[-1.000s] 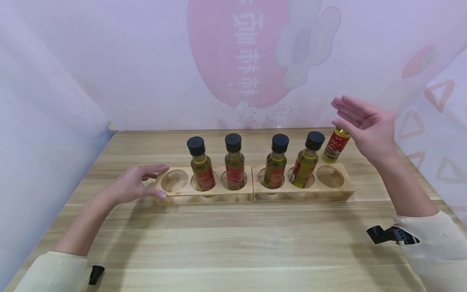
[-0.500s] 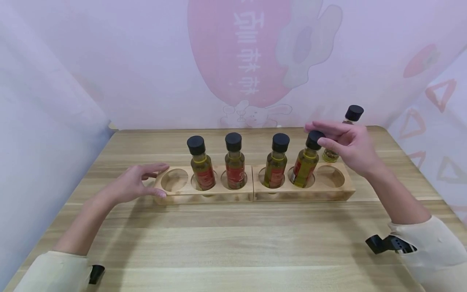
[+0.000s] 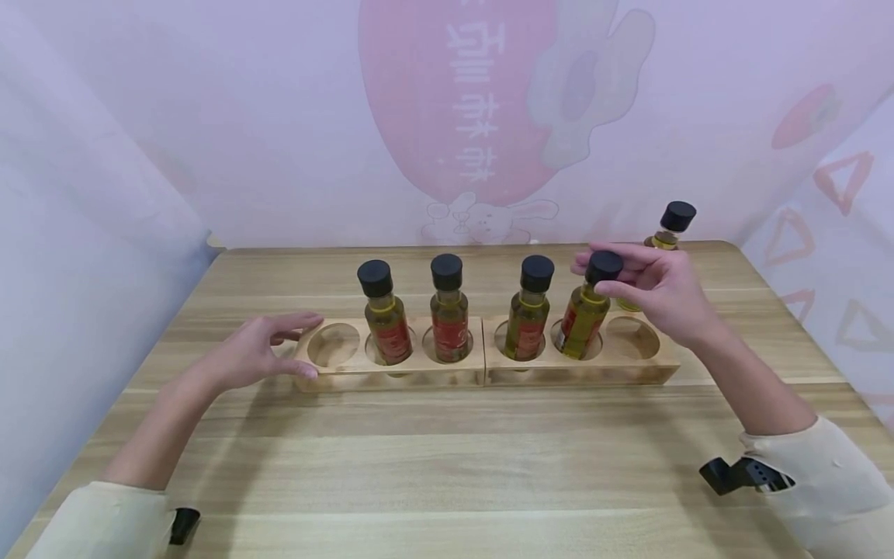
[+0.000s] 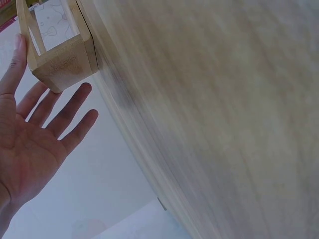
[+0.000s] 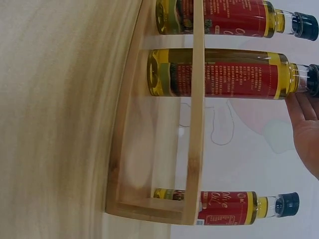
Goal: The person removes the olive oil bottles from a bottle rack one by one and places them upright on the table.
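Two wooden racks stand end to end, the left rack (image 3: 391, 373) and the right rack (image 3: 628, 365). Each has two olive oil bottles and one empty hole at its outer end. My right hand (image 3: 663, 295) pinches the black cap of the rightmost racked bottle (image 3: 583, 318) between fingers and thumb. In the right wrist view this bottle (image 5: 219, 79) shows with my fingers (image 5: 304, 129) at its cap. My left hand (image 3: 258, 349) rests with straight fingers against the left rack's end (image 4: 60, 64). A fifth bottle (image 3: 670, 225) stands on the table behind the right rack.
The wooden table (image 3: 447, 466) stretches wide in front of the racks. A pale printed curtain (image 3: 489, 116) hangs close behind and at both sides. The table's left edge (image 4: 134, 139) runs near my left hand. Black wrist mounts show at both sleeves.
My right hand has come down from above the loose bottle and moved left onto the cap of the rightmost racked bottle. My left hand has stayed at the rack's end.
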Demonstrator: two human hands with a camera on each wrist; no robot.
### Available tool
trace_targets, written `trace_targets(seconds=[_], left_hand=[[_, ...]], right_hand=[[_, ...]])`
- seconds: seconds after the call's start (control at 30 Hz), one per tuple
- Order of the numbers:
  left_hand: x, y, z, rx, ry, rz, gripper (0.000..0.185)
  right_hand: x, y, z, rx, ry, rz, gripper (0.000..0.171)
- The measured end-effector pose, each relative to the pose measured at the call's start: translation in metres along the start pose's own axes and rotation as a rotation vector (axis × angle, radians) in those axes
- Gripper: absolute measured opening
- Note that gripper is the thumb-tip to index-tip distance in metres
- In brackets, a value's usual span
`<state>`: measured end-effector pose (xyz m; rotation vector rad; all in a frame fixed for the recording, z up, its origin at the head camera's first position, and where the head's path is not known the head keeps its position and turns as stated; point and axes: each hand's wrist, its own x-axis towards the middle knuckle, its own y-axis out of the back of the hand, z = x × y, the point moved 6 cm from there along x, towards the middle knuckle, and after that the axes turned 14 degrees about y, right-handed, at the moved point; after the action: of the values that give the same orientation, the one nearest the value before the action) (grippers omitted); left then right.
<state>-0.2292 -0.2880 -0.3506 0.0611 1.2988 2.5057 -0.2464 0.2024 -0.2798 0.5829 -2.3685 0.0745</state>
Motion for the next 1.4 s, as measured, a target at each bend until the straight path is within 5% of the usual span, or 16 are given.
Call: trace_targets(seconds=[1.4], left_hand=[[-0.0005, -0.0004, 0.0013, -0.006, -0.021, 0.004, 0.081]], right_hand=[[-0.0047, 0.0003, 0.008, -0.003, -0.03, 0.049, 0.044]])
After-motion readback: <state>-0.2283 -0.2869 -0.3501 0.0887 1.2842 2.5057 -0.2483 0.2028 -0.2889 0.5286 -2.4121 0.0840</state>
